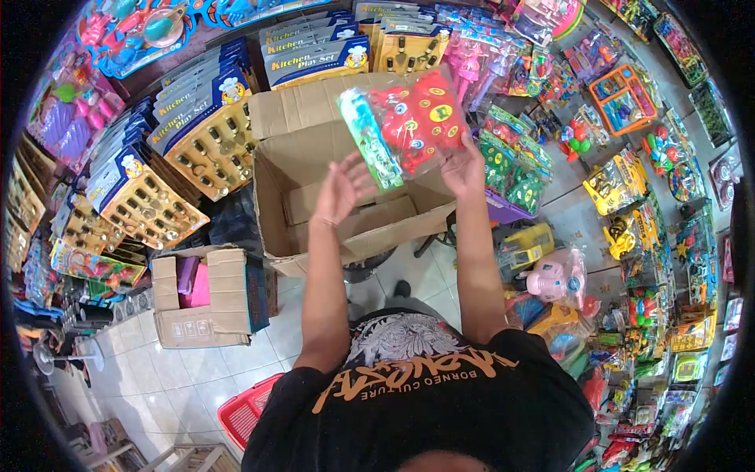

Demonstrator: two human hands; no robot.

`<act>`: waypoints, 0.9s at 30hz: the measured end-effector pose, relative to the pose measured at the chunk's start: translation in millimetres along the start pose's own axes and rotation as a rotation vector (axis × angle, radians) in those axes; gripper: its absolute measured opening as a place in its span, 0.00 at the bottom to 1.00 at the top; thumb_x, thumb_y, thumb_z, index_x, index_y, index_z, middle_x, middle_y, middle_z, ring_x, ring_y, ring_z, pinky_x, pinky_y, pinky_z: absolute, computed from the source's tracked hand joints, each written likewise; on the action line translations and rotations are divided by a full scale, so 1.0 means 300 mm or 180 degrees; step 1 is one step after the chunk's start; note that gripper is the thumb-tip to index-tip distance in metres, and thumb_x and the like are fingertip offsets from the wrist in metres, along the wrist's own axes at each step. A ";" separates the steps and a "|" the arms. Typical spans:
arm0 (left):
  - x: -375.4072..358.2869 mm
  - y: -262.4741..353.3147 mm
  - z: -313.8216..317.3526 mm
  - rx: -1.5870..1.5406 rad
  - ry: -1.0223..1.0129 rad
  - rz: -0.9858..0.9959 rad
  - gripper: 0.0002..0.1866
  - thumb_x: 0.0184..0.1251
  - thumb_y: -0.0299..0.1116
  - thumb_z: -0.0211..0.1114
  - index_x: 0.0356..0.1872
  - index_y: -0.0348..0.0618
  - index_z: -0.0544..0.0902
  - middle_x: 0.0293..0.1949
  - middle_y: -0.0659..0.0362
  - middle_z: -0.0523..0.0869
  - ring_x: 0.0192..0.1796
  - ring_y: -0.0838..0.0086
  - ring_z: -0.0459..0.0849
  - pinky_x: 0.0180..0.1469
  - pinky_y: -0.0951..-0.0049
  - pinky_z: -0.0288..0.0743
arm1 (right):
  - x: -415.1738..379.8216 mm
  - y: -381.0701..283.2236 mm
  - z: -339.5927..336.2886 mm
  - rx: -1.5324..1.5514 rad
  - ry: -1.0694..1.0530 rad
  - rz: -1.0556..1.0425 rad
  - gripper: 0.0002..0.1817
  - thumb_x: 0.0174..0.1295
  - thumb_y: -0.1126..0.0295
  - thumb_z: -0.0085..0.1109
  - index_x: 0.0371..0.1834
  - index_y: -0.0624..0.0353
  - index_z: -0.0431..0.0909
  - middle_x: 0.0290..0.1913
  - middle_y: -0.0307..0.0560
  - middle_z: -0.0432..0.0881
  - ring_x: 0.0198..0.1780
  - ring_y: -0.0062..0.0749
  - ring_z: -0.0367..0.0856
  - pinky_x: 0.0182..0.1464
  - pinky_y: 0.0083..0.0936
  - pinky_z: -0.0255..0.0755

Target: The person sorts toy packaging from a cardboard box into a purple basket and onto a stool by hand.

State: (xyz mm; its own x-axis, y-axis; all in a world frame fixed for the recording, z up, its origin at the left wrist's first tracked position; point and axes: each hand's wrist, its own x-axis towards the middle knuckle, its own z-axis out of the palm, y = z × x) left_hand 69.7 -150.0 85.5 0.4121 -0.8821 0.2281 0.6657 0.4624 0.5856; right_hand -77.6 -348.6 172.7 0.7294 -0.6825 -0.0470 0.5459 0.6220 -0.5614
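Note:
A clear plastic toy pack [417, 122] is held up above an open cardboard box [277, 177]. Red pieces with round yellow and white spots show through the plastic, and a green and blue header card runs down its left side. My right hand [464, 167] grips the pack's lower right corner, thumb on the near face. My left hand [344, 189] is spread with its palm up beside the header card, over the box; nothing rests in it. Inside the box, bare cardboard walls and flaps show, and the pack hides part of the far side.
Carded kitchen play sets [206, 130] stand in rows behind and left of the box. A purple bin [507, 206] of green packs stands at right. A smaller open carton [200, 318], a red basket [245, 409] and a pink toy scooter [557, 277] are near me. Hanging toys line the right.

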 end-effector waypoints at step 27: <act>0.328 -1.063 0.690 0.0288 0.0415 -0.1130 0.20 0.64 0.40 0.58 0.54 0.43 0.70 0.52 0.58 0.77 0.54 0.67 0.75 0.58 0.59 0.69 | -0.631 -0.779 -0.901 -0.1580 0.1000 -0.1188 0.26 0.60 0.66 0.59 0.61 0.54 0.62 0.54 0.45 0.72 0.50 0.26 0.74 0.47 0.25 0.72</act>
State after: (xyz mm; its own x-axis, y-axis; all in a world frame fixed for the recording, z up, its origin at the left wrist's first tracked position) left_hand -230.7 -402.9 82.0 0.2455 -0.9644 -0.0985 0.7260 0.1156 0.6779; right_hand -454.7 -468.4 89.5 0.3349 -0.9418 0.0279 0.4291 0.1261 -0.8944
